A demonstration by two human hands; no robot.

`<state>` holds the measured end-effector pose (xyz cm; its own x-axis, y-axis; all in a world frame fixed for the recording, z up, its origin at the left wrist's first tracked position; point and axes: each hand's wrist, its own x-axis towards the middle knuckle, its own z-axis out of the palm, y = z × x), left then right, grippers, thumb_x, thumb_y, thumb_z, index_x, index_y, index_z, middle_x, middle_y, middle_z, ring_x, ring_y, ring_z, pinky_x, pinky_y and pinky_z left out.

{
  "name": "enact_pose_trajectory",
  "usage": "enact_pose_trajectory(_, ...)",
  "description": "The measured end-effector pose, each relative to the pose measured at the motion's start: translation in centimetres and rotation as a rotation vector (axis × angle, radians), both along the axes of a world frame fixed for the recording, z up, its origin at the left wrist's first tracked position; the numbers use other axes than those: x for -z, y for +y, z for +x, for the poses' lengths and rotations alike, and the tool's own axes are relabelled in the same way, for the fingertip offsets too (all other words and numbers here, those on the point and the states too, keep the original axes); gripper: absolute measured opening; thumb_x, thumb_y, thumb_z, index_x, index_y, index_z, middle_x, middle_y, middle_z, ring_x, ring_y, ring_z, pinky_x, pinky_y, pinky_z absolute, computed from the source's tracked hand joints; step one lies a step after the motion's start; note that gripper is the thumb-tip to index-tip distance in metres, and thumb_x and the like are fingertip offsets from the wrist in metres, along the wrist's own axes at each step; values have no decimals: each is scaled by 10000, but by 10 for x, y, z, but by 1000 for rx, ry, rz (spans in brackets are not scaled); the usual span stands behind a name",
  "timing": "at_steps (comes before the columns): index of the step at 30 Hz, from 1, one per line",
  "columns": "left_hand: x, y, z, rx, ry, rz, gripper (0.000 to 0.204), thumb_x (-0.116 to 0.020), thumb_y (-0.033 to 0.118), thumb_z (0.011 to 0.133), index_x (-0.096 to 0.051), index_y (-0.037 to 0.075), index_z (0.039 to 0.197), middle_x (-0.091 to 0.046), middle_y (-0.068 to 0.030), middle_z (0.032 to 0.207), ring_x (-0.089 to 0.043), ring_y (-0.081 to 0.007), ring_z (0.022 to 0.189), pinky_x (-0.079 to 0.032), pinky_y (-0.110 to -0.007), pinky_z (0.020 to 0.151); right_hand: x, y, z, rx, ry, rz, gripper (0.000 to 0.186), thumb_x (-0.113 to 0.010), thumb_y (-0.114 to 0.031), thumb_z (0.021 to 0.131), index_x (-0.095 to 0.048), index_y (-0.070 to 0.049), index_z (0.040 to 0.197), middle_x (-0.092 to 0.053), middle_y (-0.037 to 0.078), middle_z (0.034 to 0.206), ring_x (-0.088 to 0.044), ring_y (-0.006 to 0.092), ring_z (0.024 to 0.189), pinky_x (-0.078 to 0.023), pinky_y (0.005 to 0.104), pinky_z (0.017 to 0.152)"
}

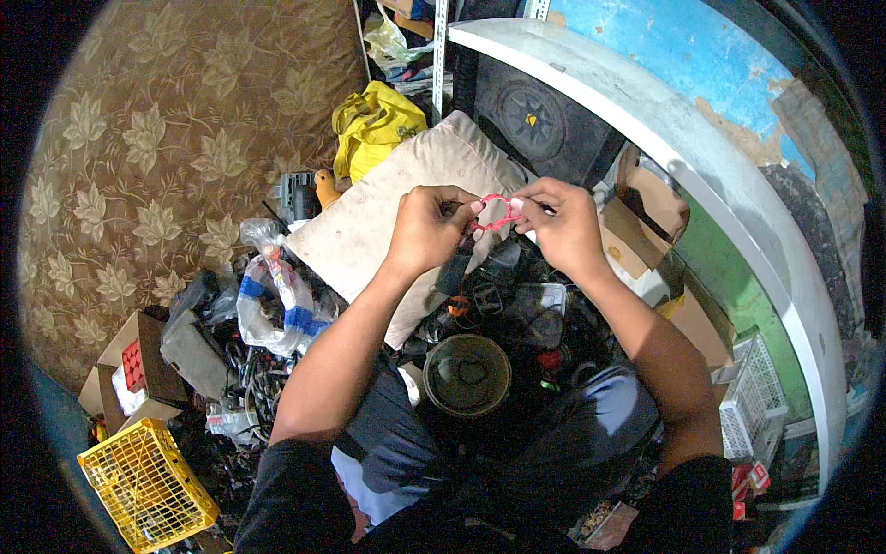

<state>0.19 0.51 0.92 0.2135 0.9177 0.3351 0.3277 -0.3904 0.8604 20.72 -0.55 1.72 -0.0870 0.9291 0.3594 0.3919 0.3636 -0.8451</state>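
In the middle of the head view, my left hand (436,222) and my right hand (556,222) pinch opposite sides of a thin red loop (498,224), which looks like cord or wire. Both hands are raised over the lap, in front of a pale cushion (360,240). Something dark shows just below my left fingertips; what it is I cannot make out. Lower down, between my forearms, a round container (466,406) with a dark inside stands among black clutter (498,295), beside a small clear tray (540,323).
Left are a patterned upright surface (148,157), plastic wrap (263,305), a cardboard box (138,342) and a yellow crate (129,499). Behind are a yellow bag (369,120) and a black speaker (531,118). A curved white panel (784,286), boxes (637,235) and a white crate (748,406) line the right.
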Motion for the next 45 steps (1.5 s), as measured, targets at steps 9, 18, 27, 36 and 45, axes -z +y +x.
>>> enact_pose_trajectory(9, 2, 9, -17, -74, -52, -49, 192, -664, 144, 921, -704, -43, 937, -698, -102, 746, -650, -141, 664, -529, -287, 636, -23, 3, 36, -534, 815, -679, 245, -605, -188, 954, -589, -41, 1149, -449, -39, 675, -397, 58, 503, -355, 253, 492)
enact_pose_trajectory(18, 5, 31, -58, -290, -125, -2, 150, -700, 138, 874, -738, -6, 890, -709, -96, 700, -650, -115, 598, -503, -278, 583, -18, 8, 87, -52, -305, -126, 228, -658, -239, 917, -714, -23, 868, -591, 30, 626, -505, 94, 578, -399, 281, 550)
enact_pose_trajectory(27, 9, 46, -92, -432, -416, -26, 201, -688, 133, 894, -706, -58, 832, -684, -100, 671, -611, -124, 555, -486, -273, 539, 5, 18, 123, 163, -572, 205, 211, -619, -195, 913, -686, 5, 892, -670, 205, 808, -665, 349, 741, -489, 415, 693)
enact_pose_trajectory(36, -5, 21, -70, -382, -156, -28, 200, -691, 151, 897, -686, -33, 818, -672, -75, 665, -607, -125, 573, -471, -285, 553, 34, 0, 144, -344, -996, -252, 428, -712, -286, 859, -642, -12, 1179, -675, 221, 1099, -657, 333, 1037, -505, 401, 874)
enact_pose_trajectory(45, 3, 3, -10, -72, -210, -4, 133, -670, 84, 900, -705, -39, 864, -690, -80, 689, -611, -98, 581, -489, -254, 559, -4, -6, -5, -137, -169, 211, 308, -675, -230, 910, -647, -25, 1138, -701, 145, 935, -690, 218, 873, -539, 320, 758)
